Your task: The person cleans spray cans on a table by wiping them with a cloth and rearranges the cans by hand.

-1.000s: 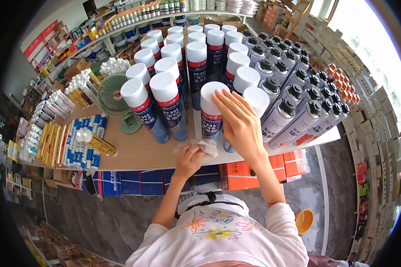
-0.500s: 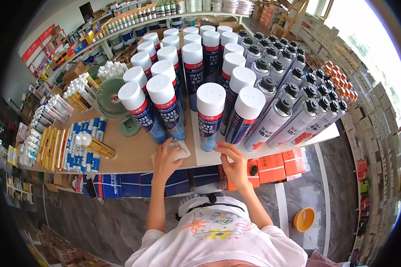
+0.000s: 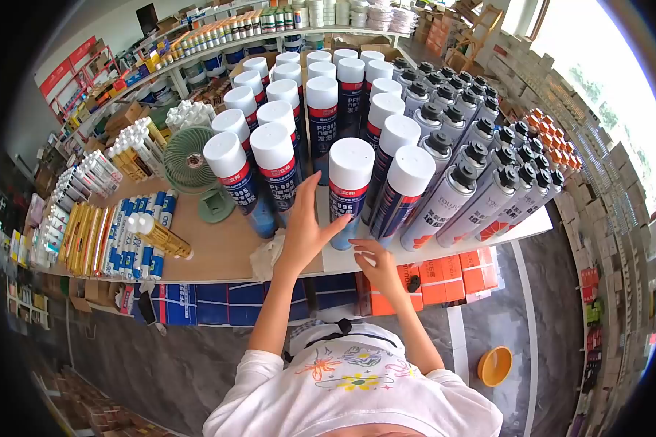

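Note:
A foam spray can (image 3: 348, 204) with a white cap, red band and dark blue label stands upright at the front of the table. My left hand (image 3: 306, 231) is raised at its left side, fingers stretched upward and thumb spread toward the label. Low at the can's right, my right hand (image 3: 377, 264) has its fingertips right at the base, fingers bent and apart. A crumpled white cloth (image 3: 267, 258) lies at the table's front edge beside my left wrist. More white-capped cans (image 3: 275, 156) stand in rows to the left and behind.
Grey cans with black tops (image 3: 452, 200) crowd the right side. On the left are a green fan (image 3: 186, 160), blue-and-white tubes (image 3: 135, 240) and a gold tube (image 3: 160, 237). Orange boxes (image 3: 441, 280) and blue boxes (image 3: 219, 304) sit below the table; a yellow bowl (image 3: 495, 366) is on the floor.
My left hand has let go of the white cloth and moved up and right to the front can's side. My right hand has shifted slightly down, staying by the can's base.

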Demonstrator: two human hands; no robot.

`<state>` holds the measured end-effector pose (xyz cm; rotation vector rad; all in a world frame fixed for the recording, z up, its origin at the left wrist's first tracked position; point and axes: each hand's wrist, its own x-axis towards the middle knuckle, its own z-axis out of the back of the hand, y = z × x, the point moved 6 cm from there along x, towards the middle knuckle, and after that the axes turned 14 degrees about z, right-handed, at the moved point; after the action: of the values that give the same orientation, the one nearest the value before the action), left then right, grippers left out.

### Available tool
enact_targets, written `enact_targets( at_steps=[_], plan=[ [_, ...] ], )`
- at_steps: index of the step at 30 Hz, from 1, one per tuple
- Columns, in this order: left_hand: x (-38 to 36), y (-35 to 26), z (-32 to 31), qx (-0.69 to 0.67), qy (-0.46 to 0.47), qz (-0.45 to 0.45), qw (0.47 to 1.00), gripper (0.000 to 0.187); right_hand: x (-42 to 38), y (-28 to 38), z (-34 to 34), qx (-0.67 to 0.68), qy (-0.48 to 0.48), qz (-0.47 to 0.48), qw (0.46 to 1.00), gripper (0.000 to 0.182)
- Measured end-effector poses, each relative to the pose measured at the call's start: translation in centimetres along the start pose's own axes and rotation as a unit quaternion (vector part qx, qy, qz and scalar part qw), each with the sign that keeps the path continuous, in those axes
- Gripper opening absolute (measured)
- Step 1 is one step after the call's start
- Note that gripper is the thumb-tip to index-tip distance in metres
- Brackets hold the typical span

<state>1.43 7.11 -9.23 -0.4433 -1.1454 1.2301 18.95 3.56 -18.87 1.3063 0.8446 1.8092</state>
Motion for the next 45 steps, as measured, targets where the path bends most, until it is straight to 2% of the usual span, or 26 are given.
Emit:
enact_targets(
  at_steps=[2,3,5,6,10,12,17,19,25,27,34,36,40,42,45],
  plan=[
    [1.2,-0.7,-0.9,-0.024,0.022,0.005,0.999,0.090,-1.5,-3.5,-1.9,0.038,0.039,-0.077,0.996,0.036],
    [1.7,-1.0,-1.2,-0.024,0.020,0.004,0.999,0.090,-1.8,-3.7,-2.2,0.038,0.040,-0.075,0.996,0.036],
    [2.4,-1.5,-1.7,-0.046,0.031,-0.012,0.998,0.086,-2.2,-4.5,-3.2,0.025,0.087,-0.105,0.990,0.045],
    [2.7,-1.3,-2.1,-0.094,0.055,0.007,0.994,0.083,-2.2,-4.2,-3.2,0.009,0.095,-0.103,0.990,0.044],
    [3.0,-1.1,-2.3,-0.138,0.071,0.028,0.988,0.074,-2.6,-4.8,-3.3,0.013,0.091,-0.097,0.991,0.042],
    [3.0,-1.3,-1.9,-0.126,0.029,0.024,0.991,0.067,-2.8,-5.3,-3.1,0.013,0.086,-0.099,0.991,0.042],
    [3.7,-1.0,-2.2,-0.104,-0.033,0.023,0.994,0.067,-2.7,-6.4,-3.7,0.054,0.076,-0.114,0.989,0.043],
    [4.1,-0.6,-2.2,-0.099,-0.046,0.062,0.992,0.066,-2.9,-7.2,-4.4,0.069,0.082,-0.118,0.987,0.043],
    [5.1,-0.7,-2.4,-0.059,-0.084,0.046,0.994,0.065,-1.5,-10.1,-6.0,0.077,0.055,-0.073,0.993,0.047],
    [5.5,-0.3,-2.7,-0.044,-0.104,0.034,0.993,0.065,-0.6,-11.2,-6.1,0.069,-0.004,-0.073,0.995,0.048],
    [7.2,0.3,-2.4,-0.051,-0.134,0.029,0.989,0.066,3.2,-16.5,-8.6,0.007,-0.069,-0.034,0.997,0.046],
    [7.8,0.6,-2.4,-0.036,-0.138,0.047,0.989,0.067,4.2,-15.7,-8.6,-0.086,-0.098,0.052,0.990,0.039],
    [8.7,1.2,-2.9,-0.059,-0.144,0.063,0.986,0.069,6.1,-16.4,-8.9,-0.077,-0.112,0.059,0.989,0.031],
    [9.1,1.3,-3.4,-0.055,-0.160,0.063,0.983,0.070,7.2,-15.7,-8.9,-0.112,-0.146,0.160,0.970,0.023],
    [9.6,1.9,-3.7,-0.053,-0.174,0.063,0.981,0.073,8.3,-16.9,-9.6,-0.094,-0.168,0.117,0.974,0.023]
  ],
)
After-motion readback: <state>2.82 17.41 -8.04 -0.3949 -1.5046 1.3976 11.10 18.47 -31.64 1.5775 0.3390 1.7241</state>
